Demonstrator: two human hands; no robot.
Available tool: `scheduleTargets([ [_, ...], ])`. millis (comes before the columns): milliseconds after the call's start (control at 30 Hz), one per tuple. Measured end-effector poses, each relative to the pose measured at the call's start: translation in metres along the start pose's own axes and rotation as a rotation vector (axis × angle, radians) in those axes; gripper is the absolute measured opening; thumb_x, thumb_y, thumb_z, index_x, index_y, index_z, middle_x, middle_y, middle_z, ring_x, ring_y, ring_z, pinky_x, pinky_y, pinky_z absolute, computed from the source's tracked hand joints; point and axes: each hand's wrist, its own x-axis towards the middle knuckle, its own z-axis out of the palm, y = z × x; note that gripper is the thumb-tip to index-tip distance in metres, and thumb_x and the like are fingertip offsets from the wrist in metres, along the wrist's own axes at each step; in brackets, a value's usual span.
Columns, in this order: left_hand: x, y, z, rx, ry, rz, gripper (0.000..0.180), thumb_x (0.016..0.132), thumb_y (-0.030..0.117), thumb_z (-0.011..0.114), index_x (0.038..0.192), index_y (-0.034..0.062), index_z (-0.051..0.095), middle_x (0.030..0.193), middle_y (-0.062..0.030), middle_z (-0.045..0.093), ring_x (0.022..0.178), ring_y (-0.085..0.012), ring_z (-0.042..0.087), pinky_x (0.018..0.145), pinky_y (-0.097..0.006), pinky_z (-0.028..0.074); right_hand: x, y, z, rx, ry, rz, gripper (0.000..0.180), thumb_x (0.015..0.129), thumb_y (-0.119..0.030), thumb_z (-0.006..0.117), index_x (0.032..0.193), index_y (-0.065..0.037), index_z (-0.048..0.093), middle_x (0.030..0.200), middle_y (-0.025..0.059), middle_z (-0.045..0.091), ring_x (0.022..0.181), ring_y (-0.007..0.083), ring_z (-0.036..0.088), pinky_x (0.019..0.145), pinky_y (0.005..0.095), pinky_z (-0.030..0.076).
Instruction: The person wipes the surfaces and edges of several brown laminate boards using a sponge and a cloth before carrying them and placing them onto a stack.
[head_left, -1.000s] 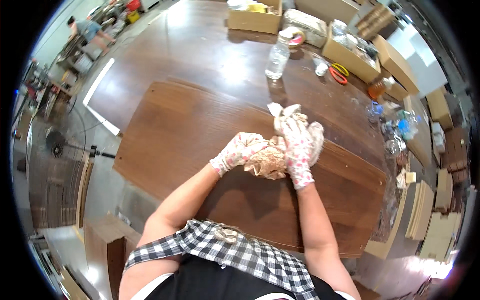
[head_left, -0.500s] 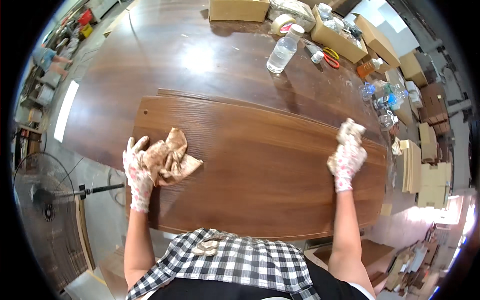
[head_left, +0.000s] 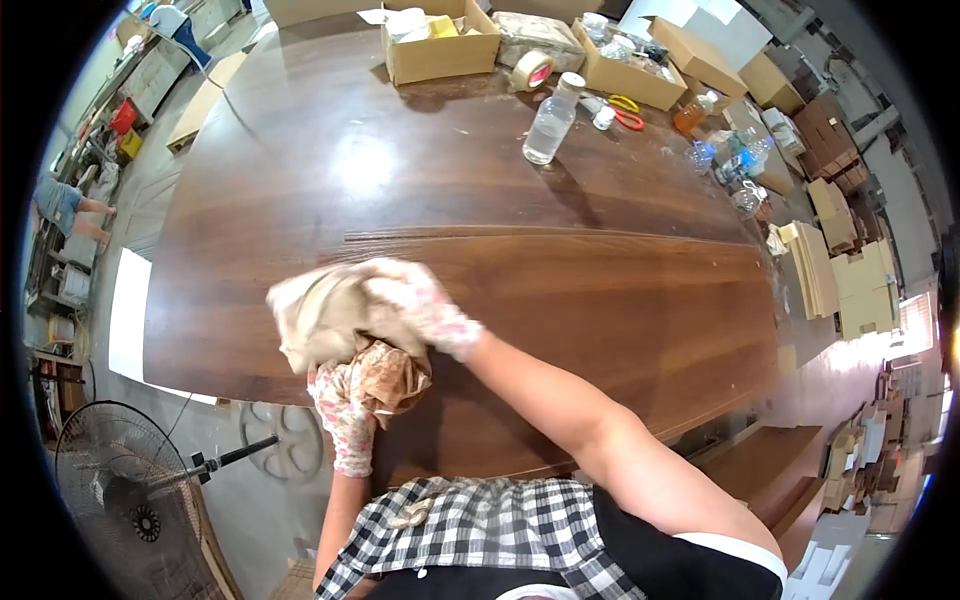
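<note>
A long brown wood-grain board lies in front of me on a table of similar colour. Near its left end, my right hand, in a white glove with pink spots, presses a beige cloth; motion blurs both. Just below, my left hand, gloved alike, grips a crumpled brown-stained cloth. The beige cloth partly covers the left fingers and hides the board's left end. My right forearm crosses over the board.
Toward the back of the table stand a clear bottle, a tape roll, scissors and open cartons. Several plastic bottles are at the right. A floor fan stands at the left; two people are farther off.
My right hand has swept from the board's right end to its left end with the beige cloth. My left hand has its brown cloth bunched up closer. The whole view has shifted.
</note>
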Motion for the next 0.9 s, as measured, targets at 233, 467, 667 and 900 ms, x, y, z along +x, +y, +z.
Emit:
scheduleTargets([
  [233, 0.01, 0.002, 0.011, 0.232, 0.218, 0.223, 0.014, 0.076, 0.019, 0.063, 0.083, 0.0067, 0.064, 0.083, -0.0048, 0.062, 0.086, -0.0223, 0.058, 0.105, -0.043, 0.025, -0.178, -0.068, -0.176, -0.652, 0.922, -0.215, 0.024, 0.09, -0.011, 0.051, 0.109, 0.001, 0.059, 0.101, 0.0093, 0.062, 0.081, 0.0172, 0.061, 0.07, 0.0279, 0.052],
  [467, 0.017, 0.022, 0.013, 0.371, 0.068, 0.155, 0.014, 0.077, 0.018, 0.061, 0.086, 0.0067, 0.063, 0.082, -0.0035, 0.062, 0.086, -0.0206, 0.058, 0.106, -0.042, 0.022, -0.197, -0.018, -0.233, -1.838, 0.827, -0.104, 0.029, 0.08, -0.025, 0.066, 0.096, -0.002, 0.063, 0.106, 0.0191, 0.058, 0.101, 0.0365, 0.052, 0.088, 0.0453, 0.043],
  [667, 0.013, 0.019, 0.013, 0.258, 0.019, 0.12, 0.021, 0.072, 0.022, 0.067, 0.087, 0.0083, 0.061, 0.081, -0.0003, 0.061, 0.085, -0.0184, 0.057, 0.107, -0.042, 0.019, -0.044, -0.005, -0.116, -1.696, 0.38, -0.341, 0.019, 0.078, -0.027, 0.061, 0.091, -0.013, 0.063, 0.103, 0.0107, 0.057, 0.098, 0.0324, 0.051, 0.087, 0.0458, 0.04],
  [900, 0.017, 0.023, 0.019, 0.305, 0.132, 0.216, 0.017, 0.071, 0.026, 0.067, 0.071, 0.0096, 0.063, 0.073, -0.0038, 0.061, 0.078, -0.0223, 0.058, 0.102, -0.046, 0.027, 0.092, 0.021, 0.025, -1.42, -0.097, -0.46, 0.019, 0.079, -0.016, 0.052, 0.094, -0.009, 0.062, 0.105, 0.0122, 0.053, 0.099, 0.0309, 0.049, 0.081, 0.0448, 0.044],
])
